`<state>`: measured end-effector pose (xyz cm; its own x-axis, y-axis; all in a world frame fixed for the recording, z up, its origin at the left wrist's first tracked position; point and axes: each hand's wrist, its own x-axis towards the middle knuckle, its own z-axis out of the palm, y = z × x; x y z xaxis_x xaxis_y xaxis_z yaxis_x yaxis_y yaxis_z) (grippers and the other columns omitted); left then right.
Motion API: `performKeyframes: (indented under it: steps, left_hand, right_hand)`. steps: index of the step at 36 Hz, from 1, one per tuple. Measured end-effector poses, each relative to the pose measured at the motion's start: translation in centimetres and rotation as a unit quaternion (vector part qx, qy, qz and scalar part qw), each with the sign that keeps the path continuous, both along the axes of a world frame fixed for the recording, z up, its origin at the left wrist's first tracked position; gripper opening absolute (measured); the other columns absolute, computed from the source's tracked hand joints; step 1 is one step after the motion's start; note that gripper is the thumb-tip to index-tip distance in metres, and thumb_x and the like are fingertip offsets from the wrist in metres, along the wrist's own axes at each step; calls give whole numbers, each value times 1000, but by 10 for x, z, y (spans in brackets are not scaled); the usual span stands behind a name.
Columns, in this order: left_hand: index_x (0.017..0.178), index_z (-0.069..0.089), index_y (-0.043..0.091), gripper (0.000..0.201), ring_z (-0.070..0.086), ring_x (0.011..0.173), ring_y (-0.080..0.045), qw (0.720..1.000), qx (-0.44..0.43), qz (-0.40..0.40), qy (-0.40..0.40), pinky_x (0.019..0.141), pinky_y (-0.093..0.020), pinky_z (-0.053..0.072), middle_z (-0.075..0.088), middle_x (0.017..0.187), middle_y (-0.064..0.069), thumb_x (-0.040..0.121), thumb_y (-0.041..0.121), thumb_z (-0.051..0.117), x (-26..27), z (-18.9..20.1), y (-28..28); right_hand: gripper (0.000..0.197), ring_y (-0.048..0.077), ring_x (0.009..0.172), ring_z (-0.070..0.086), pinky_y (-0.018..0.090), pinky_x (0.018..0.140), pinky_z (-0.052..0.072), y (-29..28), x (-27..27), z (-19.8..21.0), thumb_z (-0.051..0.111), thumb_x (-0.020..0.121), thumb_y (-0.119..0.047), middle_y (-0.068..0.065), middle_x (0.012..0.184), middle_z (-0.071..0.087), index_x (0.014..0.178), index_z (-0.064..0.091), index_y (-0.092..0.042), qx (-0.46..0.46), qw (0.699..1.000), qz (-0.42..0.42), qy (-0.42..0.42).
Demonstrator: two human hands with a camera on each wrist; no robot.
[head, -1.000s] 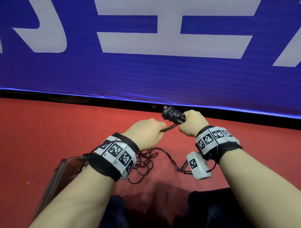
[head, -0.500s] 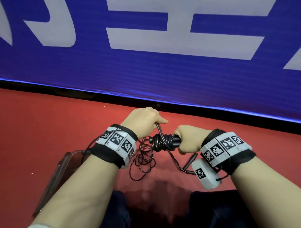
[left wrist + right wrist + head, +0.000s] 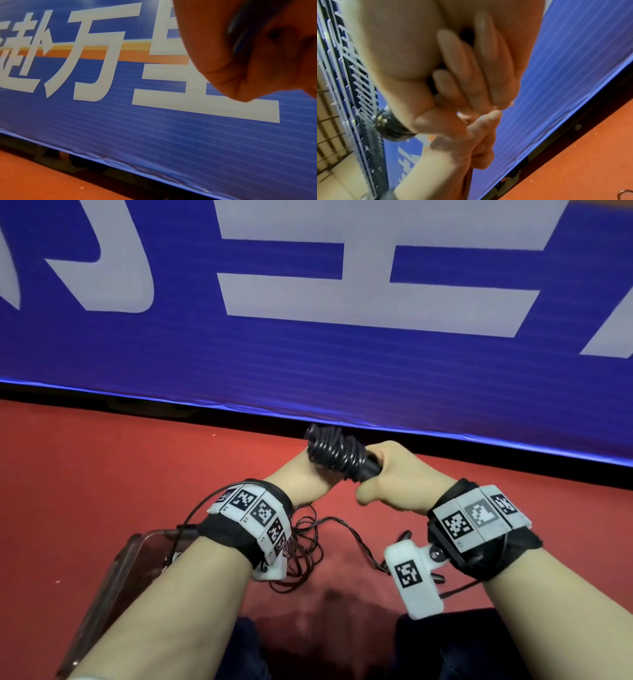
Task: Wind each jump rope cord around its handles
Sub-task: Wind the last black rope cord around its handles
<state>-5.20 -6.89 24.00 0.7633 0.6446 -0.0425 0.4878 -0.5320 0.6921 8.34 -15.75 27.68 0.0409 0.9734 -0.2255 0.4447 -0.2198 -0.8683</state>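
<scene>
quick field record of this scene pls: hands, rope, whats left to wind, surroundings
right hand: right hand grips the black handles, bundle tilted up to the left
left hand: left hand beside the bundle, fingers curled on the cord
wound cord: dark coils around the handles
loose cord: tangle lying on the red floor, not yet wound
left of the person: clear plastic container
background: blue banner with white characters
</scene>
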Motion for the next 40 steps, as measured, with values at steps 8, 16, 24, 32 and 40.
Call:
performKeyframes:
  steps: [8, 16, 24, 32, 40]
  left_hand:
    - [101, 46, 12, 7, 55, 71, -30, 999, -11, 31, -25, 47, -19, 30, 60, 82, -15, 98, 11, 40, 24, 4, -23]
    - [104, 39, 7, 13, 49, 79, -30, 995, 19, -23, 91, 66, -33, 32, 57, 96, -18, 101, 19, 35, 27, -12, -37]
    - [110, 53, 9, 21, 59, 91, -36, 938, 255, -100, 213, 65, -33, 33, 61, 103, -14, 96, 14, 38, 15, -6, -32]
    - [109, 57, 18, 19, 60, 98, -23, 909, 337, -160, 185, 67, -33, 40, 62, 107, 1, 99, 30, 47, 8, -3, -17]
    - [117, 63, 14, 43, 51, 100, -18, 988, 66, -93, 101, 89, -32, 42, 51, 105, 0, 85, 43, 66, -4, -10, 3]
  right_hand:
    - [22, 6, 29, 29, 16, 34, 24, 15, 8, -12, 67, 67, 9, -2, 44, 42, 63, 51, -5, 46, 985, -163, -23]
    - [24, 19, 52, 43, 24, 45, 31, 24, 21, -29, 63, 75, -1, 1, 57, 47, 63, 45, -13, 23, 967, -184, -177]
    - [22, 28, 73, 49, 29, 66, 38, 27, 17, -52, 55, 83, -10, 2, 76, 49, 69, 40, -19, -58, 908, -56, -412]
    - [15, 30, 94, 64, 30, 69, 42, 26, 2, -60, 53, 89, -15, 7, 104, 66, 100, 63, -15, -96, 833, 93, -536]
    - [20, 22, 102, 57, 31, 83, 32, 19, 5, -55, 50, 91, -14, -3, 102, 66, 103, 61, -25, 8, 802, 215, -557]
